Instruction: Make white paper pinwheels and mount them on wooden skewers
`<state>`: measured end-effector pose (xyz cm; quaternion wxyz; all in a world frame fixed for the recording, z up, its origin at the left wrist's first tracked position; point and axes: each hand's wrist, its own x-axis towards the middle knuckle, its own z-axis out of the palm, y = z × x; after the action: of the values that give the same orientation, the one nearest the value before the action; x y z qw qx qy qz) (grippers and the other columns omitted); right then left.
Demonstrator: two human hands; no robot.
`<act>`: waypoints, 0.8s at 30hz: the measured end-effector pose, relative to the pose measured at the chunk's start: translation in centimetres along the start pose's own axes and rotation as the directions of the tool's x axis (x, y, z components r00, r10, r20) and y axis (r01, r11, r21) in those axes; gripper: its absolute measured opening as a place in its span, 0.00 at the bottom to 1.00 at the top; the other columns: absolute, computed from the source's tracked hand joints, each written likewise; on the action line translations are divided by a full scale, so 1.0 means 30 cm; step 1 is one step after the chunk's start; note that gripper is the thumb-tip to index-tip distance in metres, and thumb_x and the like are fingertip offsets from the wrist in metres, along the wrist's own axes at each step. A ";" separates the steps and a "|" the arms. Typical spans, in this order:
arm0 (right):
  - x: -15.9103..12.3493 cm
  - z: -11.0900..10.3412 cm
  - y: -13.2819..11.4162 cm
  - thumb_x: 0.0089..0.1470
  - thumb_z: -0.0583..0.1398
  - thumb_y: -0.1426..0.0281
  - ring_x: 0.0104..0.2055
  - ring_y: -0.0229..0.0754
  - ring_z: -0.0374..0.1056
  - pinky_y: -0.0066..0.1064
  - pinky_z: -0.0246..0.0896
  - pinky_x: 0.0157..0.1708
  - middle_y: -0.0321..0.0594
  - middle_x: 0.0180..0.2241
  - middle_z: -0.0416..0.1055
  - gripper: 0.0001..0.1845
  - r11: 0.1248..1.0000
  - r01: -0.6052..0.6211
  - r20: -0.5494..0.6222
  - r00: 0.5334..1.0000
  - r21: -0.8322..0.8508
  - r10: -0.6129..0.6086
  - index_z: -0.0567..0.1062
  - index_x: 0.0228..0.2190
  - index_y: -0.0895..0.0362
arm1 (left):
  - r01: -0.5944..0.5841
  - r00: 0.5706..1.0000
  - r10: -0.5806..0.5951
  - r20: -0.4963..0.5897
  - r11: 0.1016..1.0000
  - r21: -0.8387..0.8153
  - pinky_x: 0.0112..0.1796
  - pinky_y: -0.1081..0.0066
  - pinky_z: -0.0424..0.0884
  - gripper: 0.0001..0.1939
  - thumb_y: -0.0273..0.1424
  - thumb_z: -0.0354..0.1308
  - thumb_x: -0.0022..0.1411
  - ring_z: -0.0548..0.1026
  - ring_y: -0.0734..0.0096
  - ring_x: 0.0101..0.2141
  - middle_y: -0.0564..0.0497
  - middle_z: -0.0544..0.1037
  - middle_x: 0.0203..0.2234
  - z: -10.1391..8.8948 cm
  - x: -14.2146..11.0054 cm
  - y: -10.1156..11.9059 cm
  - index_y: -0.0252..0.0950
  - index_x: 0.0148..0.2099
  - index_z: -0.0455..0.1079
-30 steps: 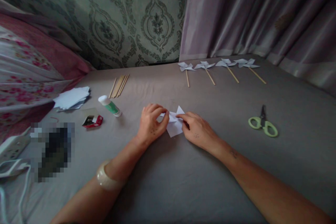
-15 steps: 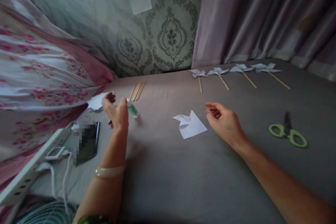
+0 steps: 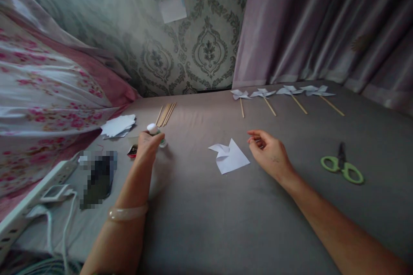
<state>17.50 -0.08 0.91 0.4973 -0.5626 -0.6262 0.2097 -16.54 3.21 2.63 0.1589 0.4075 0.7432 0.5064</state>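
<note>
My left hand is closed around a glue stick with a white cap and green label; it stands on the grey sheet, and my fingers hide part of it. Just beside that wrist is a small red-edged box, partly covered by my arm. My right hand hovers over the sheet with loosely curled fingers, thumb and index apart, and nothing in them. Left of its fingertips lies a white paper square, partly folded into pinwheel blades on its left side.
Several finished paper pinwheels on sticks lie along the back right. Green-handled scissors rest at the right. Wooden sticks and stacked paper lie at the back left. A phone and a power strip occupy the left edge.
My left hand has moved from beside the paper stack to the right, onto the glue stick, and closed around it. My right hand stays beside the folded paper. The view has shifted slightly.
</note>
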 end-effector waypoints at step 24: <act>-0.055 0.061 -0.098 0.57 0.60 0.67 0.26 0.32 0.69 0.21 0.68 0.25 0.36 0.28 0.73 0.05 0.260 -0.742 0.667 0.670 0.618 0.325 0.75 0.34 0.56 | 0.118 0.677 0.347 0.648 0.819 -0.562 0.36 0.68 0.70 0.20 0.39 0.68 0.46 0.74 0.70 0.32 0.49 0.78 0.32 0.221 -0.451 0.194 0.33 0.40 0.74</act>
<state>14.25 -1.88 1.93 0.4573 -0.3574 -0.2829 0.7636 -1.30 -2.13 2.47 0.5185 0.5564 0.4059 0.5067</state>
